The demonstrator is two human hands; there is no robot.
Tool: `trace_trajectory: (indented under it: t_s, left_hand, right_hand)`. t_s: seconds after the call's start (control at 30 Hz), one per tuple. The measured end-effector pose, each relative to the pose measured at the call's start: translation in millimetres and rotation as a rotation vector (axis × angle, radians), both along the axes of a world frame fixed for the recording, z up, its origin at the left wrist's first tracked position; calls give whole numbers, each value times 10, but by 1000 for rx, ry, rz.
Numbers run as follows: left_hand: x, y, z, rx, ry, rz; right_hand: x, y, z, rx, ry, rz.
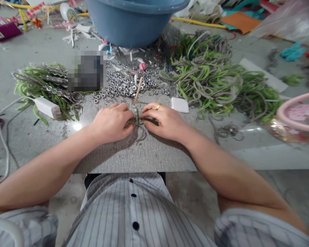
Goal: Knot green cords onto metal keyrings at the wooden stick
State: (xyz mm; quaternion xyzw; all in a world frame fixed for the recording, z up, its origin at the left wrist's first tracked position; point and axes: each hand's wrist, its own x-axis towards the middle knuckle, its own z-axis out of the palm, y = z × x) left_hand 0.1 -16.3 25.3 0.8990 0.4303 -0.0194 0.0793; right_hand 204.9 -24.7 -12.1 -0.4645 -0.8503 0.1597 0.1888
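Grey and green cords with small metal nuts [136,115] lie between my two hands on the grey textured board [134,157]. My left hand [114,121] pinches the cords from the left, its fingers bent. From the right, my right hand [163,120], with a gold ring on one finger, closes on the same cords. Loose cord ends curl below the fingertips. Just above them a thin wooden stick [138,90] stands tilted. Many loose metal nuts [115,85] are scattered beyond my hands.
A blue basin [134,24] stands at the back. Green and grey cords [208,79] are heaped at the right; finished-looking braided strands [48,80] lie left. A white block [47,107] with a cable, a white square piece [180,105] and a pink-rimmed object [285,111] flank my hands.
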Motion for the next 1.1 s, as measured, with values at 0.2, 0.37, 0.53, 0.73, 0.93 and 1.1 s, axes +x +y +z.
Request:
trace_trajectory:
  t_s: [0.2, 0.37, 0.53, 0.73, 0.93, 1.1]
  left_hand:
    - [-8, 34, -88, 88, -28, -71]
    - [1, 59, -205, 138, -77, -130]
    - [16, 78, -257, 165, -85, -155]
    - [40, 32, -219, 22, -4, -79]
    - [59, -33, -135, 14, 129, -43]
    - [58, -23, -84, -22, 167, -49]
  right_hand:
    - [-20, 26, -3, 36, -26, 69]
    - [-11, 47, -44, 104, -42, 118]
    - [-3, 52, -72, 111, -36, 153]
    - [-15, 42, -68, 115, -29, 167]
    - [-23, 42, -59, 111, -52, 179]
    - [-31, 26, -64, 111, -122, 163]
